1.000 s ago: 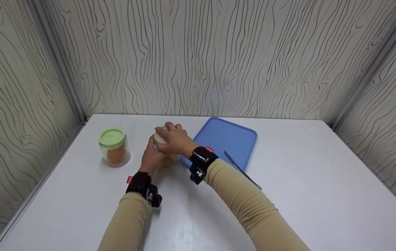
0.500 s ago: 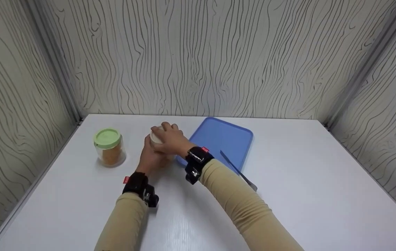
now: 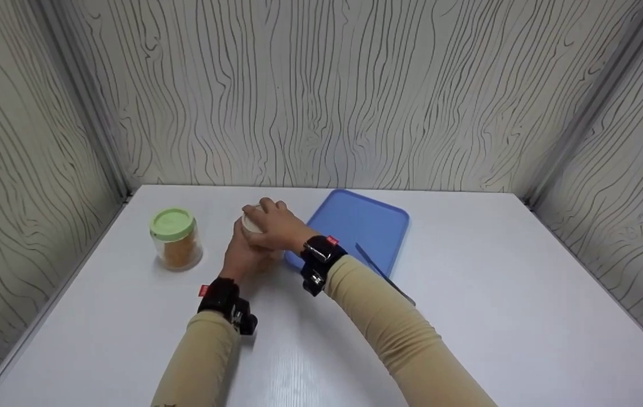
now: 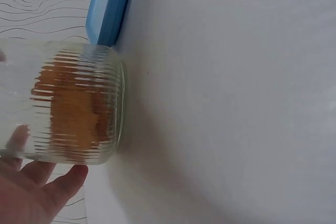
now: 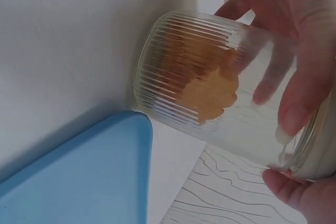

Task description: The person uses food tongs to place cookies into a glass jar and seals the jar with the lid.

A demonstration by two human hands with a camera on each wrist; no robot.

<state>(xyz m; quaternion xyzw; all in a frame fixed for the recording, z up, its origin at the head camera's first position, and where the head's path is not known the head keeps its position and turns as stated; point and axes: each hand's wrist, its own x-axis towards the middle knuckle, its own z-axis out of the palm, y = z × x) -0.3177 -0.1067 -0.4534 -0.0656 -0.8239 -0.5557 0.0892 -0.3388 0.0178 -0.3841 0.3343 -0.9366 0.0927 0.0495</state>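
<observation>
A clear ribbed jar point(image 5: 205, 72) stands upright near the tray's corner, with orange-brown contents in its lower part. My left hand point(image 3: 239, 255) grips the jar's side high up, the thumb against the glass in the right wrist view. On the jar's top is a pale round lid point(image 3: 251, 221), and the fingers of my right hand point(image 3: 283, 227) are curled over it. Much of the jar is hidden behind the hands in the head view. To the left stands a second clear jar point(image 3: 178, 249) with a green lid point(image 3: 172, 224) and similar orange-brown contents.
A blue tray point(image 3: 363, 217) lies on the white table point(image 3: 496, 271), right of the hands. One end of a thin dark utensil point(image 3: 383, 274) rests on the tray, its other end reaching over the near edge. Wood-grain panels point(image 3: 321, 102) enclose the back and sides.
The head view has shifted slightly, so everything appears a little further left. Both hands keep their hold on the jar and its lid.
</observation>
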